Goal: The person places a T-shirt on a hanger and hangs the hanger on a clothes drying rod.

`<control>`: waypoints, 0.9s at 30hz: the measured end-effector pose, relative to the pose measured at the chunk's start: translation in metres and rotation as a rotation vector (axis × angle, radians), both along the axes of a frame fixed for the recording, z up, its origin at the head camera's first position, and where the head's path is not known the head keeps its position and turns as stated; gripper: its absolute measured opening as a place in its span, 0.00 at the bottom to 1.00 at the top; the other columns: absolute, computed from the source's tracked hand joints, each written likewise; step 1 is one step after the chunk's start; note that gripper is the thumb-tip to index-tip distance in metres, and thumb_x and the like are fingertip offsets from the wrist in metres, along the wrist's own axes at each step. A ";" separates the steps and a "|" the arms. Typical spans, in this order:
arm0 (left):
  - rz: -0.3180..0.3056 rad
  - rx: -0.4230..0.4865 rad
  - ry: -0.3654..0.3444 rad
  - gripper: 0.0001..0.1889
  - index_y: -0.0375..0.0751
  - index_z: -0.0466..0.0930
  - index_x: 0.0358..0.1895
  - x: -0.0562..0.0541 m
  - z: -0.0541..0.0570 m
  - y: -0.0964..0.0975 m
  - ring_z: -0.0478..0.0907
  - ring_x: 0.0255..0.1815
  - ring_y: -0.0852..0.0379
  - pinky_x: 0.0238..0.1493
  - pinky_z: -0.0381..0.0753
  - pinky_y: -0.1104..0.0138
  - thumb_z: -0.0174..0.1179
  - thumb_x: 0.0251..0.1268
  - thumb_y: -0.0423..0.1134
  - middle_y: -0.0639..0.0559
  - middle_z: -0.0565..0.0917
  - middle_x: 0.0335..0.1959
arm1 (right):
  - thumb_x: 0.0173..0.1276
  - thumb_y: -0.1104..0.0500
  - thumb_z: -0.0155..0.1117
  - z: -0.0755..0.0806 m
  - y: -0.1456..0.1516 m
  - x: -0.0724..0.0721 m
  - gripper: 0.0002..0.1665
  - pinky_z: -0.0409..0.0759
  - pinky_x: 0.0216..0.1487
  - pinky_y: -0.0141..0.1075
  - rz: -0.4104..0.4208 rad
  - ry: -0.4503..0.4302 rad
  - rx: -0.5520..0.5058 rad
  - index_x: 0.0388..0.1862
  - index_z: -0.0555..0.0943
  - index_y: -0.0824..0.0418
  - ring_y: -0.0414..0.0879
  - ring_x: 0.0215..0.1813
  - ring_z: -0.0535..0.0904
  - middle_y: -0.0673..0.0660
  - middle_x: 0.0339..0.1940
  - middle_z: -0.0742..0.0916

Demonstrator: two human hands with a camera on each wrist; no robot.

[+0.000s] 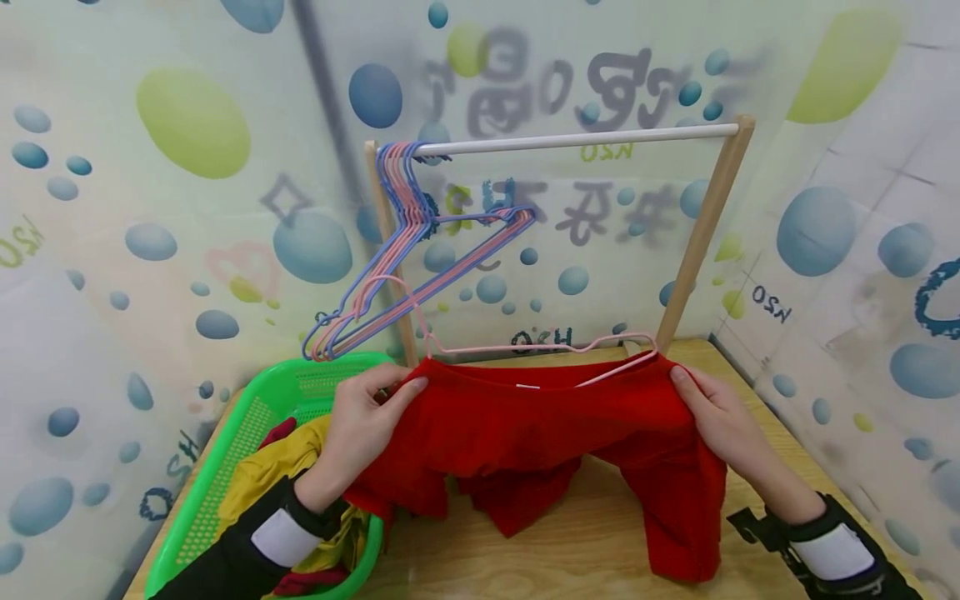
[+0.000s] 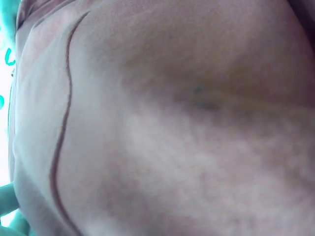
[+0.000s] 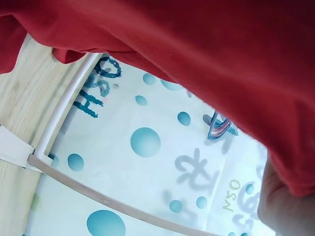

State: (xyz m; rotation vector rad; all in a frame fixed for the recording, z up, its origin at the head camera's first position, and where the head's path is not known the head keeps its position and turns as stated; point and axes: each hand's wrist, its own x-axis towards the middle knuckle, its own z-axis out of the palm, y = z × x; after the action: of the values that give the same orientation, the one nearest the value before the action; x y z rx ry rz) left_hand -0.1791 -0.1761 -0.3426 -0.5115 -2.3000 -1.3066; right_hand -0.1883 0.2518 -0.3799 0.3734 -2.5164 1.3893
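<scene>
A red garment (image 1: 540,425) with a wide neckline hangs spread between the two hands above the table. A pink hanger (image 1: 510,348) sits at its neckline, partly inside; the cloth hides its lower part. My left hand (image 1: 360,429) pinches the garment's left shoulder between thumb and fingers. At the opposite shoulder, my right hand (image 1: 723,417) grips the cloth with the thumb on top. The right wrist view shows the red cloth (image 3: 197,54) draped from the right hand (image 3: 280,206). Skin of the left hand (image 2: 147,132) fills nearly all of the left wrist view.
Behind the garment stands a wooden rack with a white rail (image 1: 577,140). Several blue and pink hangers (image 1: 405,221) hang at its left end. A green basket (image 1: 191,492) with yellow and dark red clothes (image 1: 288,458) stands left on the wooden table (image 1: 555,554).
</scene>
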 end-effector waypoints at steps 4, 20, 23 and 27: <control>-0.003 -0.011 -0.005 0.05 0.41 0.93 0.41 -0.001 -0.001 -0.001 0.74 0.27 0.63 0.29 0.73 0.69 0.67 0.70 0.34 0.50 0.89 0.30 | 0.87 0.58 0.44 0.000 0.002 -0.001 0.25 0.75 0.44 0.19 -0.003 0.007 -0.006 0.64 0.76 0.77 0.23 0.43 0.78 0.25 0.40 0.82; -0.055 -0.070 -0.061 0.04 0.44 0.93 0.40 0.000 -0.008 0.001 0.73 0.29 0.63 0.29 0.72 0.69 0.68 0.69 0.36 0.53 0.90 0.32 | 0.85 0.61 0.46 -0.001 0.003 0.000 0.20 0.76 0.44 0.19 0.008 0.050 0.055 0.60 0.80 0.73 0.22 0.44 0.78 0.27 0.41 0.84; -0.077 -0.069 -0.073 0.04 0.44 0.93 0.40 0.002 -0.009 0.002 0.75 0.30 0.63 0.31 0.75 0.69 0.69 0.69 0.36 0.53 0.91 0.33 | 0.85 0.60 0.47 -0.002 0.000 0.003 0.21 0.76 0.44 0.21 -0.003 0.034 0.102 0.61 0.81 0.71 0.20 0.44 0.77 0.40 0.44 0.88; -0.116 -0.052 -0.103 0.05 0.43 0.93 0.42 0.004 -0.012 0.004 0.79 0.34 0.62 0.34 0.79 0.68 0.68 0.69 0.36 0.52 0.92 0.36 | 0.85 0.60 0.48 -0.003 -0.005 0.004 0.20 0.75 0.46 0.19 -0.005 0.039 0.141 0.60 0.82 0.69 0.19 0.46 0.75 0.53 0.46 0.89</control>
State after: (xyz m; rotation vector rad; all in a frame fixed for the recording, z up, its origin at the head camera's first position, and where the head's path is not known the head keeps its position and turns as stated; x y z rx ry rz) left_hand -0.1747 -0.1717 -0.3550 -0.6168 -2.4261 -1.3586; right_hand -0.1842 0.2469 -0.3827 0.4164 -2.5885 1.1948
